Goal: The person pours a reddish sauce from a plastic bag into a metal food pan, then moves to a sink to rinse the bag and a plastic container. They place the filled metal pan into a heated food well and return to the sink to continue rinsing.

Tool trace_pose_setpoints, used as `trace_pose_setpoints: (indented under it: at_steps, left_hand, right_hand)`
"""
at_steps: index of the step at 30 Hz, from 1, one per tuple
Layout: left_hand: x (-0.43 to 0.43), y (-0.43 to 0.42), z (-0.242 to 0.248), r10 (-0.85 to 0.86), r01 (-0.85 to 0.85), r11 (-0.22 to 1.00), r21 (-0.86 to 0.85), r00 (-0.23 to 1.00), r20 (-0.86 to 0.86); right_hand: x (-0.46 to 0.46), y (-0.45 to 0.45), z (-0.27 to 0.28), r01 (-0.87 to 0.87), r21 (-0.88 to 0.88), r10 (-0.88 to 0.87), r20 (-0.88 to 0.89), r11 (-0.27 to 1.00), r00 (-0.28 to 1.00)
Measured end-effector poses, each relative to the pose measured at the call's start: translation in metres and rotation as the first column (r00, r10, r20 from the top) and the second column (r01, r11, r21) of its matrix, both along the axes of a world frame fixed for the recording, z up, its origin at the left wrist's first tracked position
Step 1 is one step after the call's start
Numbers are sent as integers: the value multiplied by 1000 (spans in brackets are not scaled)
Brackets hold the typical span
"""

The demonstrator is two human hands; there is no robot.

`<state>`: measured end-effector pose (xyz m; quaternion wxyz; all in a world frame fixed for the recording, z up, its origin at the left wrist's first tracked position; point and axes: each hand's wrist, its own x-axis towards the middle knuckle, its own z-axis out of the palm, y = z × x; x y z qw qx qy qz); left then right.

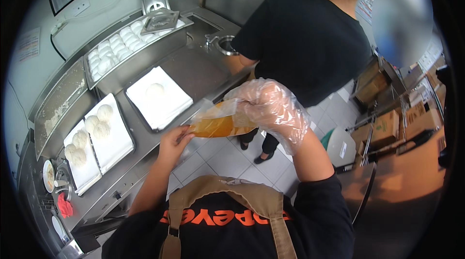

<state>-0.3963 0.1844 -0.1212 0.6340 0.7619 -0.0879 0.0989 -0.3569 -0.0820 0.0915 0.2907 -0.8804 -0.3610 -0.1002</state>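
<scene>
A plastic pouch with amber contents or film (218, 124) is held up between my two hands, clear plastic along its upper edge; what is inside cannot be told. My bare left hand (176, 140) pinches its left end between thumb and fingers. A loose clear plastic glove (283, 113) covers my right hand (259, 101), which grips the pouch's other end; its fingertips are partly hidden. Beyond the pouch, one pale floured ball (155, 90) rests on a paper-lined tray (170, 110). Several similar balls (100, 124) sit on two lined trays (112, 150) farther left.
A co-worker in black (305, 44) stands close ahead on the right. Along the counter are a deep steel pan of white pieces (120, 46), a floury steel trough (60, 113) and a red cloth (65, 206). Cardboard boxes (385, 126) fill shelves at right.
</scene>
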Motion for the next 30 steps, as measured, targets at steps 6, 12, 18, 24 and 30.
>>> trace_pose_setpoints:
  at_steps: [6,12,18,24,30]
  left_hand:
    - [-3,14,8,332,-329,942,-71,942,38]
    - [22,22,25,448,-444,893,-80,893,51]
    - [84,34,31,459,-458,888,-32,883,102]
    - [148,22,53,280,-248,946,-207,950,141]
    - [200,2,62,140,-124,950,-287,989,39]
  right_hand:
    - [73,50,7,-349,13,337,230,937,913]
    - [141,77,35,-372,-26,352,386,928,853]
    - [184,105,38,-222,-84,237,410,971,881]
    - [241,75,69,-178,77,154,246,981,957]
    - [260,36,70,-2,92,-17,210,996,978]
